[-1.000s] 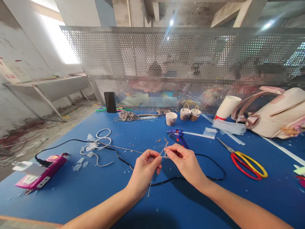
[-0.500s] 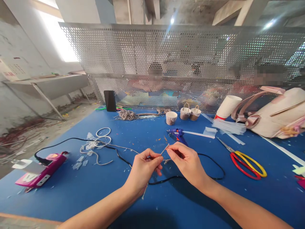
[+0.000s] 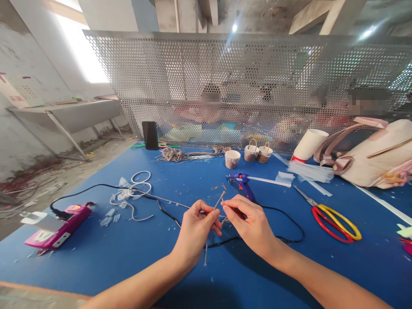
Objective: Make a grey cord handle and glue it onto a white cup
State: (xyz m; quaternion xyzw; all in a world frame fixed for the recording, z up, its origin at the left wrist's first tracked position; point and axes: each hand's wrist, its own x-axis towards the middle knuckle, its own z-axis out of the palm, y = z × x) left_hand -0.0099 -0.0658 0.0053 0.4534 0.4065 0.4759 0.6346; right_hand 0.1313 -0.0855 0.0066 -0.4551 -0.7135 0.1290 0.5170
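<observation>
Between thumb and forefinger, my left hand (image 3: 197, 229) pinches a thin greyish-beige cord (image 3: 220, 200). One frayed end sticks up above the fingers, and another piece hangs below the hand. Just to the right, my right hand (image 3: 249, 221) is closed in a pinch close beside the upright cord end. A tiny pale bit shows at its fingertips, too small to name. More cord passes between and behind the hands. Beyond them lies a blue glue gun (image 3: 242, 185) with a clear glue stick in its back.
Scissors (image 3: 334, 221) with red and yellow handles lie at right. A pink power strip (image 3: 59, 229) and a white cord coil (image 3: 140, 183) are at left. Small cups (image 3: 232, 159), a cord bundle (image 3: 173, 154), a phone (image 3: 149, 135) and a bag (image 3: 376, 159) line the back, before a perforated screen (image 3: 180, 77).
My right fingertips have come off the cord's upper end and moved slightly down and left. The cord end now stands more upright in my left hand.
</observation>
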